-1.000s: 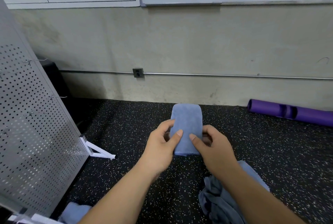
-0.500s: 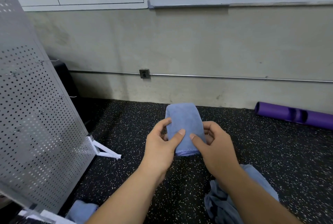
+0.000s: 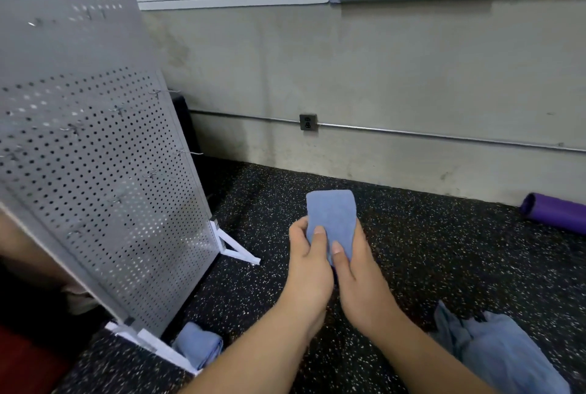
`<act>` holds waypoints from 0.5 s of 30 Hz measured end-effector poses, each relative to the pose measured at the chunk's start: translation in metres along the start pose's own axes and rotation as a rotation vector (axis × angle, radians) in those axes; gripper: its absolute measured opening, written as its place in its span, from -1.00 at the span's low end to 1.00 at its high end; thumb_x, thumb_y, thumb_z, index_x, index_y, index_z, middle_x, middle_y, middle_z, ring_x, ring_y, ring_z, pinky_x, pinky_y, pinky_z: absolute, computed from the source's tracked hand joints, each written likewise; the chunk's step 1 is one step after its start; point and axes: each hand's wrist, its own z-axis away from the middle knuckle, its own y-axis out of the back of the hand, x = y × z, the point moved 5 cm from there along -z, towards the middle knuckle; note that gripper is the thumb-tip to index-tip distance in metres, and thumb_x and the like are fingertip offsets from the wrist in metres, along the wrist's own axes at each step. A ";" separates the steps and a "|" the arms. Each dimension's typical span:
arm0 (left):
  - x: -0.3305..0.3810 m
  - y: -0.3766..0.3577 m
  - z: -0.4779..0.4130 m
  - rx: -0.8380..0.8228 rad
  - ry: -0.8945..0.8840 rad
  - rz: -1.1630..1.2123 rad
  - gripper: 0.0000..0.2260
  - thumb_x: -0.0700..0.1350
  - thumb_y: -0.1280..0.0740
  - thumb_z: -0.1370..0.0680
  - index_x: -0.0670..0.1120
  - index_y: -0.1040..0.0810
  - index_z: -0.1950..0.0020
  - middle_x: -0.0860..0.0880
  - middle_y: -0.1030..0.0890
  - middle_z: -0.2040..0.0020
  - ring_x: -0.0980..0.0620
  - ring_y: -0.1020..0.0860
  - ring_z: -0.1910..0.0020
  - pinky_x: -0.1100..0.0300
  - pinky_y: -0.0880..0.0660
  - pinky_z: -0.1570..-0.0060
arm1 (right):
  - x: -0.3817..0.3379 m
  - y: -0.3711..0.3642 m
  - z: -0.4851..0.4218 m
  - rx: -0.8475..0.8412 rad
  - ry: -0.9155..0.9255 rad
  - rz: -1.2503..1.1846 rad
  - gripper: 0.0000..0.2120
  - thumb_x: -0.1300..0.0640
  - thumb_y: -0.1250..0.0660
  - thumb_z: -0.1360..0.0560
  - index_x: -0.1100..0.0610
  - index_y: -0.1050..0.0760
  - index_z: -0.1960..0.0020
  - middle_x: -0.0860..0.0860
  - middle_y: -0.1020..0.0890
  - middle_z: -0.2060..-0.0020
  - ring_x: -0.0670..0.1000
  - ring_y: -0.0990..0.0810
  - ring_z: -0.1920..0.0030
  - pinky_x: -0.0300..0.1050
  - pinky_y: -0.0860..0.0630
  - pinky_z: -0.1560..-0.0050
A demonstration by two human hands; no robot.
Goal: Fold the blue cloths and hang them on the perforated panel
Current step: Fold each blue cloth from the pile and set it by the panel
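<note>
From the head view: grips a folded blue cloth [image 3: 331, 219] in front of the body, above the speckled floor [image 3: 444, 251] and apart from it. Pinches the lower half with the left hand [image 3: 309, 262], thumb on the near face, fingers curled round the left edge. Clamps the right edge with the right hand [image 3: 358, 273], thumb likewise on top, probably to stop the layers springing open. Looks partly toward the perforated panel [image 3: 104, 171] on the left, with wire hooks [image 3: 190, 152] jutting out, likely the cloth's destination. Leaves a second folded cloth [image 3: 198, 344] at the panel's foot and a rumpled heap of blue cloths [image 3: 494, 346] at lower right, presumably awaiting folding.
</note>
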 end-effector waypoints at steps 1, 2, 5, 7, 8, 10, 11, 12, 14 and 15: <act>0.000 0.008 -0.002 0.005 0.005 -0.008 -0.81 -0.14 -0.15 -0.79 0.06 -0.41 -0.37 -0.01 -0.68 -0.20 0.22 -0.71 0.06 0.34 -0.61 0.12 | -0.001 -0.009 -0.003 -0.023 -0.001 -0.033 -0.44 -0.22 -0.08 -0.72 -0.24 -0.07 -0.68 -0.20 -0.46 -0.48 -0.15 -0.45 -0.47 -0.02 -0.43 -0.47; 0.000 0.017 -0.005 0.014 0.015 -0.018 -0.78 -0.17 -0.15 -0.78 0.07 -0.37 -0.39 -0.03 -0.66 -0.22 0.18 -0.71 0.09 0.31 -0.61 0.17 | 0.000 -0.015 -0.007 -0.034 -0.006 -0.055 -0.50 -0.13 -0.14 -0.74 -0.25 -0.14 -0.65 -0.22 -0.51 -0.43 -0.20 -0.50 -0.41 -0.11 -0.48 -0.40; -0.005 0.054 -0.021 0.045 0.036 -0.089 -0.59 -0.24 -0.23 -0.73 0.15 -0.28 -0.49 -0.11 -0.61 -0.26 0.00 -0.71 0.11 0.08 -0.68 0.19 | 0.008 -0.036 -0.019 -0.079 -0.086 -0.139 -0.56 0.13 -0.30 -0.72 -0.16 -0.36 -0.54 -0.17 -0.67 -0.24 -0.25 -0.67 -0.11 -0.34 -0.59 -0.03; -0.013 0.085 -0.031 0.064 0.048 -0.181 -0.36 -0.21 -0.36 -0.69 0.27 -0.16 -0.61 -0.08 -0.62 -0.24 -0.01 -0.73 -0.04 -0.03 -0.70 -0.10 | 0.019 -0.052 -0.025 -0.093 -0.144 -0.204 -0.55 0.20 -0.38 -0.68 -0.09 -0.42 -0.51 -0.09 -0.71 -0.18 -0.19 -0.73 -0.06 -0.29 -0.64 0.01; -0.017 0.099 -0.034 0.055 0.072 -0.233 -0.25 -0.17 -0.42 -0.66 0.32 -0.09 -0.65 -0.07 -0.63 -0.23 0.01 -0.73 -0.09 -0.06 -0.67 -0.20 | 0.024 -0.060 -0.027 -0.090 -0.175 -0.232 -0.52 0.21 -0.40 -0.66 -0.07 -0.40 -0.51 -0.08 -0.72 -0.16 -0.16 -0.74 -0.05 -0.27 -0.65 0.02; -0.030 0.126 -0.038 0.014 0.141 -0.295 -0.14 -0.11 -0.50 -0.61 0.37 -0.02 -0.66 -0.09 -0.67 -0.22 0.01 -0.73 -0.13 -0.08 -0.63 -0.27 | 0.036 -0.078 -0.032 -0.096 -0.232 -0.260 -0.45 0.19 -0.42 -0.65 -0.04 -0.35 -0.58 -0.06 -0.73 -0.10 -0.13 -0.76 -0.02 -0.25 -0.67 0.06; -0.037 0.138 -0.038 -0.008 0.176 -0.288 -0.11 -0.11 -0.53 -0.59 0.38 -0.02 -0.65 -0.09 -0.67 -0.24 0.02 -0.73 -0.15 -0.08 -0.63 -0.28 | 0.042 -0.089 -0.033 -0.109 -0.255 -0.272 -0.43 0.17 -0.42 -0.66 -0.07 -0.32 -0.60 -0.04 -0.74 -0.09 -0.11 -0.76 -0.01 -0.23 -0.67 0.05; -0.046 0.150 -0.039 -0.014 0.203 -0.281 -0.10 -0.11 -0.55 -0.58 0.41 -0.03 -0.63 -0.07 -0.66 -0.28 0.03 -0.72 -0.18 -0.07 -0.63 -0.29 | 0.047 -0.101 -0.035 -0.133 -0.270 -0.285 -0.42 0.15 -0.42 -0.66 -0.13 -0.31 -0.61 -0.03 -0.74 -0.12 -0.10 -0.76 -0.03 -0.21 -0.67 0.03; -0.059 0.175 -0.040 0.037 0.194 -0.314 -0.08 -0.08 -0.59 -0.54 0.36 -0.06 -0.66 0.02 -0.61 -0.38 0.12 -0.66 -0.26 -0.01 -0.62 -0.31 | 0.054 -0.131 -0.036 -0.198 -0.266 -0.285 -0.41 0.11 -0.40 -0.68 -0.24 -0.30 -0.61 -0.12 -0.68 -0.27 -0.18 -0.71 -0.14 -0.24 -0.64 -0.08; -0.065 0.188 -0.041 0.089 0.172 -0.360 -0.07 -0.05 -0.61 -0.52 0.30 -0.08 -0.68 0.07 -0.59 -0.40 0.17 -0.64 -0.27 0.03 -0.61 -0.32 | 0.057 -0.147 -0.036 -0.234 -0.256 -0.282 -0.40 0.11 -0.39 -0.68 -0.25 -0.29 -0.62 -0.20 -0.61 -0.34 -0.24 -0.66 -0.20 -0.28 -0.61 -0.15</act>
